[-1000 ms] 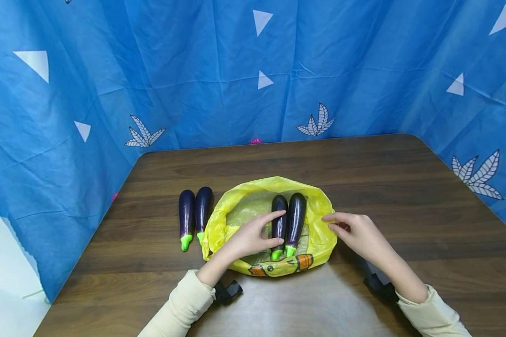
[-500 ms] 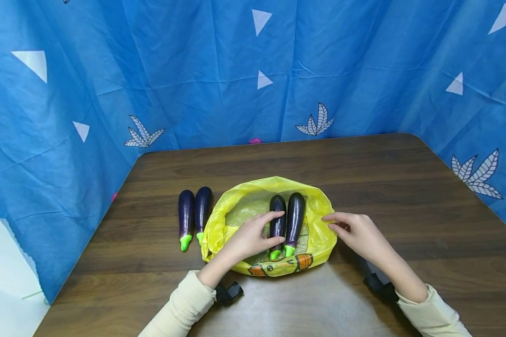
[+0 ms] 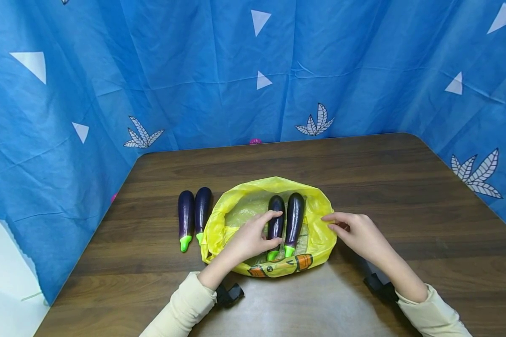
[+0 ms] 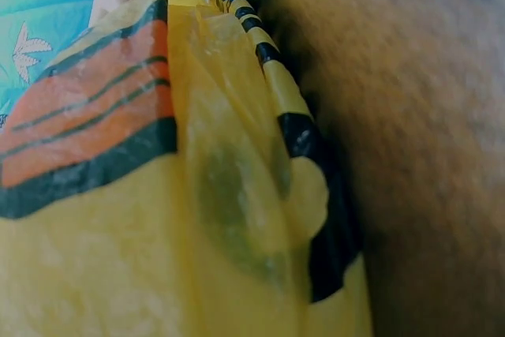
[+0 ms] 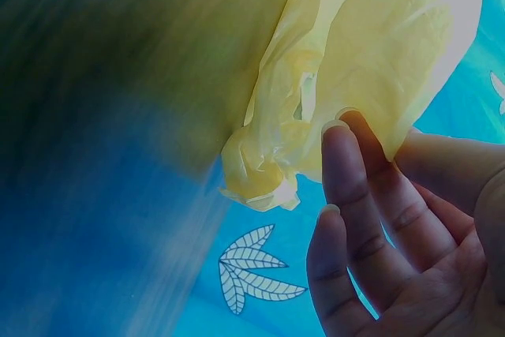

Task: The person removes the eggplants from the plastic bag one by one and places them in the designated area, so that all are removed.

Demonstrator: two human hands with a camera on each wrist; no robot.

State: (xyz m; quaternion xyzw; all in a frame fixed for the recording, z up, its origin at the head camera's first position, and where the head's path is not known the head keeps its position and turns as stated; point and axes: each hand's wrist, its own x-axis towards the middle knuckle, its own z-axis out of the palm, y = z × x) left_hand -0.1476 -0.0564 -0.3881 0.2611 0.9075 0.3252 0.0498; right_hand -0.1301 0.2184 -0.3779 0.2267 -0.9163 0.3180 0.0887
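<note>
A yellow plastic bag [image 3: 326,238] stands with its mouth spread wide at the middle of the table. Two eggplants lie inside it: a left one [image 3: 275,206] and a right one [image 3: 294,210], green stems toward the person. My left hand [image 3: 249,238] reaches over the near left rim and holds the left eggplant, thumb and index finger across it; its other fingers are hidden. At the right rim, my right hand [image 3: 360,232] pinches the bag's edge between thumb and fingers. The right wrist view shows this pinch on the thin film [image 5: 379,61].
Two more eggplants, one outer [image 3: 186,213] and one inner [image 3: 203,206], lie side by side left of the bag. The inner one nearly meets the bag's wall. A blue patterned curtain [image 3: 219,70] hangs behind the wooden table [image 3: 362,164].
The left eggplant in the bag has shifted very slightly left together with my left fingertips, widening its gap from the right one. My right hand stays at the rim.
</note>
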